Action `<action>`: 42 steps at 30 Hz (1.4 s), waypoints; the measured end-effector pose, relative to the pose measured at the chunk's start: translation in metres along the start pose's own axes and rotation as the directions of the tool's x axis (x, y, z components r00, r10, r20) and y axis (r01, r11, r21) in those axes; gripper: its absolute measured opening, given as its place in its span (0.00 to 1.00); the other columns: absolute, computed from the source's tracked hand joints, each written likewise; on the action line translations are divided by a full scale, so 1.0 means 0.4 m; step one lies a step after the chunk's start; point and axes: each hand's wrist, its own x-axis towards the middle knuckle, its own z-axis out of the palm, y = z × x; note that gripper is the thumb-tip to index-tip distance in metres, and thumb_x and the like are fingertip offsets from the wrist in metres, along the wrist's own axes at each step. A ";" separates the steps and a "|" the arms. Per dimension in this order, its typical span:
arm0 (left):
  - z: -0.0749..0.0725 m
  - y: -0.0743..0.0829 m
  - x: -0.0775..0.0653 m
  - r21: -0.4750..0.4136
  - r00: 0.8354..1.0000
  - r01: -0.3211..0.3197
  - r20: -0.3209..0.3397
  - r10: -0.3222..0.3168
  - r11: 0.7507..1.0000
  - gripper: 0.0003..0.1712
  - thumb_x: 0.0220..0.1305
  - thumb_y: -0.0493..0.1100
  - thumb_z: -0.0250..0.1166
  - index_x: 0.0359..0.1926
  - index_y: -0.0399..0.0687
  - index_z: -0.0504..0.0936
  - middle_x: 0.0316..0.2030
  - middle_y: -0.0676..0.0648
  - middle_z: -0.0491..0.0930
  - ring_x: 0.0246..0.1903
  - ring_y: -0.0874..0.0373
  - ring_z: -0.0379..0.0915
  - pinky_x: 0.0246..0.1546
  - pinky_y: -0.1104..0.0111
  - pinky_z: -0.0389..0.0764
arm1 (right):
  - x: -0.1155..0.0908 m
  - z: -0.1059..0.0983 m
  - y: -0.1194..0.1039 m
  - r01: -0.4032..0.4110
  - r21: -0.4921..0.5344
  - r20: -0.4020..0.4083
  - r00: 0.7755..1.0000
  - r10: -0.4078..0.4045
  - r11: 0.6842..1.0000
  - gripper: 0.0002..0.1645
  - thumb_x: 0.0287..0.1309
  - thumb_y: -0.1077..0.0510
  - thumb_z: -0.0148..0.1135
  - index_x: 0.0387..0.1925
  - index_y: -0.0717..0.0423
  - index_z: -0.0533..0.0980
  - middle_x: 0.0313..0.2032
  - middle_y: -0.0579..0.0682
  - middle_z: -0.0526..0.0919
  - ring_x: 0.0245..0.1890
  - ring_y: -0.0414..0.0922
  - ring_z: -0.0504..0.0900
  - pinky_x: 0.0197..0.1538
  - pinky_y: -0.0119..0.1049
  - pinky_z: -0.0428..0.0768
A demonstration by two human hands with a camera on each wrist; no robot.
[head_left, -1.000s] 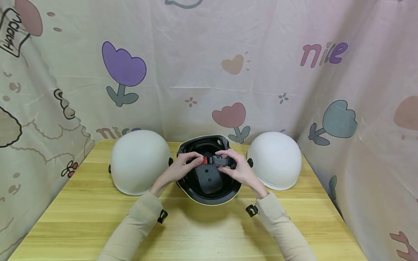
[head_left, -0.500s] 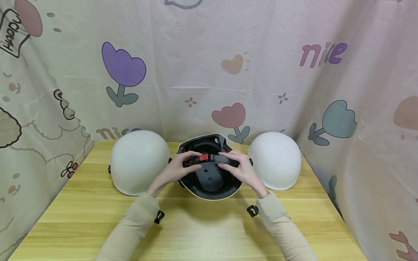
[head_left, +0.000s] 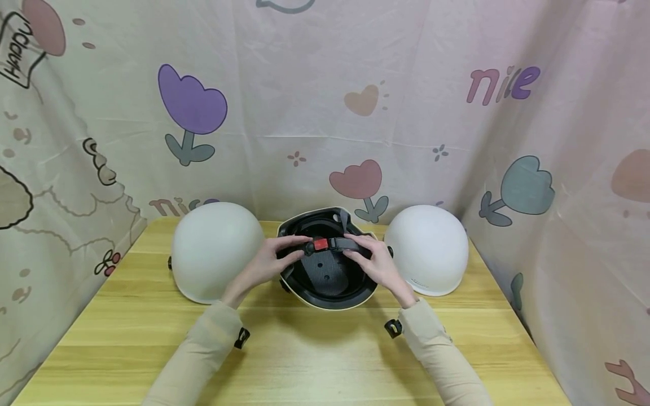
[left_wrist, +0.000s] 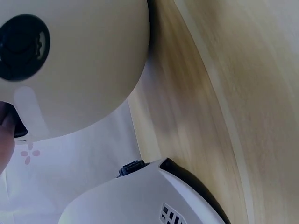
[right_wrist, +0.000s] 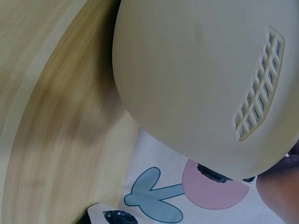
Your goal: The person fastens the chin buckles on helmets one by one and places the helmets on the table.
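Observation:
An upturned white helmet (head_left: 332, 303) with a black lining sits between my hands in the head view, its open side up. A strap with a red-and-black buckle (head_left: 321, 244) runs across its opening. My left hand (head_left: 266, 262) pinches the strap to the left of the buckle between thumb and fingers. On the other side, my right hand (head_left: 380, 262) pinches the grey strap (head_left: 347, 244). The two halves of the buckle stand joined in line. Both wrist views show mostly the outer shell (left_wrist: 93, 65), with a round black knob (left_wrist: 23, 46) on it and a vent grille (right_wrist: 259, 84).
A second white helmet (head_left: 218, 254) lies dome up at the left, and a third (head_left: 427, 251) at the right, both close beside the middle one. All rest on a wooden table (head_left: 325, 361). A printed cloth (head_left: 284, 113) hangs behind and at both sides.
My left hand has slid left off the red buckle onto the strap, leaving the buckle in view. The helmet has shifted slightly back, and the right hand has stayed nearly in place on its strap.

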 end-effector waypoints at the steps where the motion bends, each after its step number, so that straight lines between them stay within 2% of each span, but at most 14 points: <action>1: 0.000 -0.002 0.000 -0.005 1.000 -0.004 -0.009 0.004 1.000 0.18 0.71 0.39 0.62 0.60 0.47 0.82 0.58 0.44 0.84 0.57 0.53 0.80 0.60 0.64 0.79 | 0.000 0.000 0.001 -0.004 -0.004 -0.003 1.000 0.004 1.000 0.24 0.60 0.60 0.70 0.58 0.60 0.80 0.54 0.59 0.86 0.57 0.55 0.82 0.60 0.54 0.78; 4: 0.002 -0.007 0.001 -0.058 0.999 -0.031 -0.045 0.028 0.998 0.18 0.73 0.32 0.56 0.60 0.42 0.82 0.58 0.41 0.83 0.55 0.61 0.79 0.55 0.78 0.77 | -0.001 0.001 0.003 -0.009 -0.008 -0.015 1.000 0.008 1.000 0.24 0.61 0.59 0.69 0.59 0.61 0.80 0.56 0.60 0.85 0.58 0.57 0.81 0.61 0.55 0.78; 6: 0.004 -0.013 0.000 -0.099 0.995 -0.064 -0.078 0.057 0.993 0.20 0.72 0.26 0.53 0.59 0.38 0.82 0.57 0.38 0.83 0.54 0.65 0.78 0.54 0.82 0.75 | -0.001 0.001 0.002 -0.007 -0.014 -0.022 1.000 0.007 1.000 0.24 0.62 0.59 0.68 0.59 0.61 0.80 0.56 0.60 0.84 0.59 0.57 0.81 0.62 0.56 0.78; 7: 0.004 -0.016 0.000 -0.114 0.993 -0.078 -0.098 0.066 0.990 0.21 0.71 0.24 0.53 0.59 0.37 0.82 0.57 0.37 0.83 0.58 0.66 0.77 0.55 0.83 0.75 | -0.002 0.002 0.002 -0.004 -0.019 -0.023 1.000 0.004 1.000 0.23 0.63 0.60 0.67 0.58 0.61 0.80 0.56 0.60 0.84 0.59 0.57 0.81 0.62 0.56 0.77; 11: -0.001 -0.026 -0.009 -0.146 0.981 -0.123 -0.165 0.098 0.982 0.23 0.68 0.21 0.52 0.58 0.37 0.82 0.56 0.34 0.83 0.59 0.68 0.78 0.58 0.79 0.77 | -0.004 0.003 0.004 0.019 -0.051 -0.026 0.999 -0.021 0.998 0.17 0.64 0.62 0.66 0.54 0.62 0.82 0.55 0.60 0.85 0.59 0.58 0.81 0.64 0.55 0.76; 15: -0.012 -0.029 -0.023 -0.182 0.974 -0.133 -0.207 0.095 0.974 0.22 0.68 0.21 0.54 0.58 0.36 0.81 0.55 0.32 0.82 0.57 0.70 0.78 0.59 0.76 0.78 | -0.010 0.002 0.007 0.030 -0.057 -0.028 0.999 -0.032 0.998 0.14 0.63 0.63 0.66 0.50 0.60 0.84 0.53 0.61 0.86 0.58 0.58 0.81 0.64 0.56 0.76; 19: -0.024 -0.033 -0.037 -0.217 0.961 -0.148 -0.263 0.089 0.965 0.20 0.66 0.21 0.58 0.57 0.31 0.80 0.53 0.29 0.82 0.53 0.70 0.81 0.55 0.77 0.80 | -0.017 0.003 0.012 0.056 -0.039 -0.039 0.998 -0.058 0.998 0.12 0.62 0.65 0.66 0.48 0.60 0.85 0.51 0.61 0.86 0.57 0.57 0.82 0.64 0.55 0.76; 22: -0.030 -0.037 -0.047 -0.208 0.955 -0.135 -0.287 0.071 0.969 0.18 0.65 0.24 0.62 0.56 0.30 0.80 0.51 0.28 0.83 0.50 0.69 0.82 0.52 0.78 0.81 | -0.023 0.004 0.018 0.108 -0.014 -0.073 0.991 -0.109 0.994 0.11 0.60 0.67 0.66 0.46 0.62 0.85 0.49 0.62 0.87 0.55 0.57 0.83 0.63 0.51 0.77; 24: -0.033 -0.040 -0.054 -0.189 0.955 -0.113 -0.291 0.054 0.975 0.18 0.65 0.27 0.64 0.56 0.31 0.81 0.50 0.30 0.83 0.47 0.70 0.81 0.50 0.79 0.81 | -0.025 0.003 0.003 0.150 0.006 -0.109 0.983 -0.148 0.989 0.11 0.58 0.72 0.66 0.43 0.66 0.84 0.47 0.65 0.87 0.52 0.60 0.83 0.60 0.52 0.78; 28: -0.037 -0.046 -0.068 -0.154 0.957 -0.077 -0.287 0.030 0.985 0.18 0.64 0.29 0.67 0.55 0.33 0.81 0.48 0.33 0.83 0.43 0.67 0.79 0.47 0.80 0.80 | -0.026 0.008 0.006 0.222 0.012 -0.171 0.961 -0.217 0.975 0.13 0.51 0.78 0.67 0.40 0.70 0.83 0.43 0.68 0.86 0.49 0.64 0.83 0.58 0.51 0.78; 33: -0.038 -0.057 -0.083 -0.137 0.959 -0.077 -0.280 0.036 0.988 0.19 0.62 0.28 0.68 0.55 0.35 0.81 0.45 0.34 0.80 0.42 0.64 0.76 0.47 0.80 0.80 | -0.031 0.011 0.039 0.256 -0.017 -0.182 0.950 -0.254 0.967 0.12 0.51 0.76 0.68 0.39 0.67 0.84 0.42 0.62 0.88 0.50 0.62 0.83 0.62 0.56 0.75; 36: -0.039 -0.062 -0.093 -0.147 0.963 -0.071 -0.267 0.029 0.987 0.20 0.61 0.28 0.68 0.55 0.35 0.81 0.43 0.34 0.79 0.42 0.65 0.76 0.46 0.79 0.81 | -0.038 0.008 0.044 0.266 -0.022 -0.168 0.949 -0.266 0.964 0.11 0.52 0.74 0.69 0.39 0.66 0.85 0.42 0.59 0.88 0.52 0.62 0.82 0.65 0.57 0.73; 38: -0.039 -0.063 -0.101 -0.159 0.969 -0.045 -0.246 0.005 0.986 0.20 0.62 0.29 0.69 0.56 0.36 0.80 0.44 0.35 0.79 0.44 0.64 0.77 0.48 0.78 0.82 | -0.041 0.007 0.046 0.263 -0.026 -0.150 0.953 -0.264 0.964 0.11 0.53 0.72 0.69 0.40 0.65 0.85 0.43 0.58 0.88 0.53 0.61 0.81 0.67 0.56 0.71; 42: -0.039 -0.064 -0.113 -0.171 0.981 0.024 -0.184 -0.056 0.985 0.23 0.63 0.33 0.70 0.59 0.41 0.79 0.53 0.38 0.79 0.53 0.61 0.76 0.57 0.68 0.83 | -0.045 0.004 0.048 0.229 -0.051 -0.121 0.965 -0.234 0.972 0.12 0.54 0.69 0.70 0.42 0.64 0.84 0.49 0.61 0.86 0.59 0.64 0.76 0.69 0.57 0.68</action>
